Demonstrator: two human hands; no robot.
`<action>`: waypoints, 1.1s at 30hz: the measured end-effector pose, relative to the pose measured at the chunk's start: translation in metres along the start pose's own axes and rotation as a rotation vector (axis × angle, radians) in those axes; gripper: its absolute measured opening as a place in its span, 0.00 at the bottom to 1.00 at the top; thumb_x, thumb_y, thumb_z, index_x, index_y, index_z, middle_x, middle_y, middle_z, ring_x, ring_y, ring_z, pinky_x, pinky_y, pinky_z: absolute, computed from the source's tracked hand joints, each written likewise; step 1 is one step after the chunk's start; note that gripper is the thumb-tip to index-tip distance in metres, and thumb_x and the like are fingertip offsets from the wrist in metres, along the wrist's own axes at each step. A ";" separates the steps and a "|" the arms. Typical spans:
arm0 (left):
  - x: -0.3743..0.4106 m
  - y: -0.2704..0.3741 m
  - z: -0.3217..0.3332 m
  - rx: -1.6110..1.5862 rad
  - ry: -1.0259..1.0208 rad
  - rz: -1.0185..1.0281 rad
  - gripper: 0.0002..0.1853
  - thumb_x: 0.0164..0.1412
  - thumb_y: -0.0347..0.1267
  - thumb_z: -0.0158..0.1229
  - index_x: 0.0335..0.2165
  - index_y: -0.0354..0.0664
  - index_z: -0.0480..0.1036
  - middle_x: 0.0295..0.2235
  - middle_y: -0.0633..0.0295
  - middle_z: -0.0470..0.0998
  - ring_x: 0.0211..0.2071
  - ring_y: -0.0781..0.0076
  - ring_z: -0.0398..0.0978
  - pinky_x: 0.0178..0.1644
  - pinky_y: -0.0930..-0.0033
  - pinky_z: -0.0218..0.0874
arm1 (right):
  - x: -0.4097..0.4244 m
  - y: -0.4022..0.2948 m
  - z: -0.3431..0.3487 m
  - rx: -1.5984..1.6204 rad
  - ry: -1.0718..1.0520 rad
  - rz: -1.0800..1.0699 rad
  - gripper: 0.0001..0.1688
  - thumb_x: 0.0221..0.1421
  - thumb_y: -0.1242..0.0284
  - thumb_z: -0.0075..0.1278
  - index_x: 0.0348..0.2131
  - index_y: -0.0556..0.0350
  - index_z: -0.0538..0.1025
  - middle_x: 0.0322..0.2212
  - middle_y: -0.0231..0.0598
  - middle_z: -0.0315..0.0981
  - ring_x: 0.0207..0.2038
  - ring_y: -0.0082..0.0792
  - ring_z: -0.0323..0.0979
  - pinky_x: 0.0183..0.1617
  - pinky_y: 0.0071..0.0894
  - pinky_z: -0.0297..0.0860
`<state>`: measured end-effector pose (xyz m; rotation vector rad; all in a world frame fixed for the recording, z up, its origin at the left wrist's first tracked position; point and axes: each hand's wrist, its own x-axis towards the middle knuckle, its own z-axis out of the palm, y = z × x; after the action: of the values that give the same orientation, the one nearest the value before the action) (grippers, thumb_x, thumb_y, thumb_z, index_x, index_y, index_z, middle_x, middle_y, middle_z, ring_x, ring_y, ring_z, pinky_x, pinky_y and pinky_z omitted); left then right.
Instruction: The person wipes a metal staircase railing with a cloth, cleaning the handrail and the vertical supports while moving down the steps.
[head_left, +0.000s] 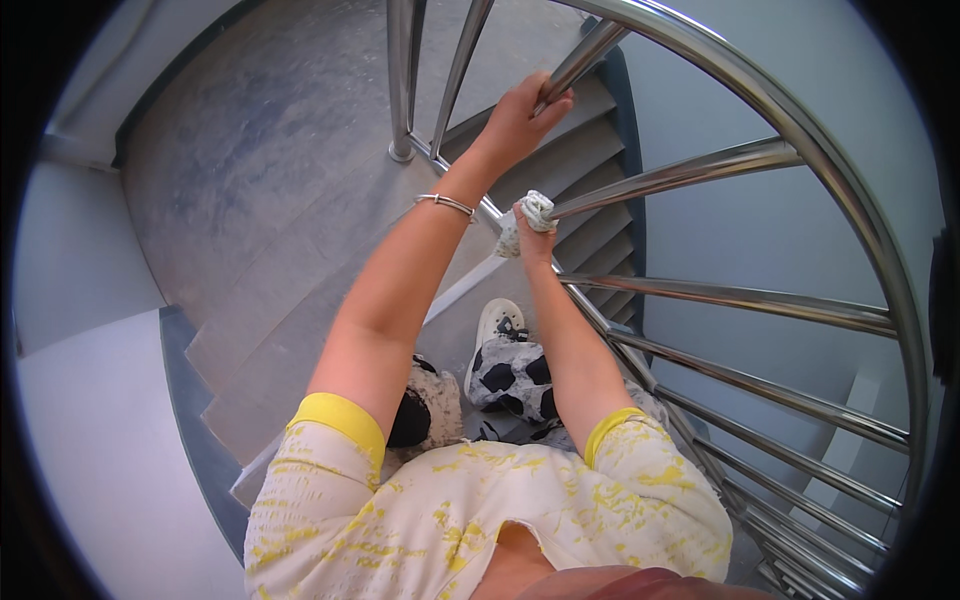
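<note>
My left hand (525, 116), a bracelet (446, 201) below its wrist, is wrapped around a metal baluster (589, 56) of the stair railing. Lower down, my right hand (535, 241) clasps a pale patterned cloth (537, 210) against another baluster (675, 176). The cloth is bunched around the bar, and a loose end hangs to the left of the hand. Both bars run up to the curved metal handrail (840, 176). My fingers on the far side of the bars are partly hidden.
Several more balusters (735, 298) line the right side above a bottom rail (585, 304). Beyond them a lower flight of stairs (577, 172) descends. A landing (270, 150) and steps (262, 360) lie to the left, bordered by a wall (97, 420). My white clog (499, 319) rests on a step.
</note>
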<state>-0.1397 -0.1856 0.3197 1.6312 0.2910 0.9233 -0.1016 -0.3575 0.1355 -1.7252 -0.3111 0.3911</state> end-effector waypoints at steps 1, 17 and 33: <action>-0.004 -0.010 0.000 0.042 -0.002 -0.040 0.08 0.56 0.33 0.54 0.31 0.40 0.66 0.23 0.66 0.67 0.26 0.78 0.62 0.34 0.76 0.56 | 0.000 -0.007 -0.002 -0.047 -0.001 0.032 0.21 0.43 0.67 0.61 0.37 0.56 0.74 0.33 0.28 0.72 0.35 0.19 0.68 0.42 0.23 0.65; -0.059 -0.110 0.011 0.161 0.024 -0.344 0.08 0.52 0.30 0.54 0.29 0.38 0.65 0.30 0.50 0.72 0.34 0.50 0.69 0.38 0.61 0.60 | 0.003 0.023 -0.010 -0.033 -0.143 0.020 0.23 0.44 0.68 0.61 0.40 0.55 0.72 0.34 0.26 0.72 0.36 0.19 0.67 0.42 0.23 0.63; -0.060 -0.126 0.017 0.158 0.033 -0.288 0.07 0.53 0.28 0.51 0.31 0.38 0.62 0.33 0.48 0.70 0.38 0.45 0.67 0.40 0.54 0.58 | -0.009 -0.090 -0.004 0.058 0.077 -0.381 0.21 0.47 0.73 0.57 0.41 0.61 0.69 0.35 0.34 0.70 0.36 0.22 0.68 0.43 0.22 0.65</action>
<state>-0.1316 -0.1994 0.1801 1.6646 0.6184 0.7218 -0.1078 -0.3478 0.2249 -1.5770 -0.5551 0.0553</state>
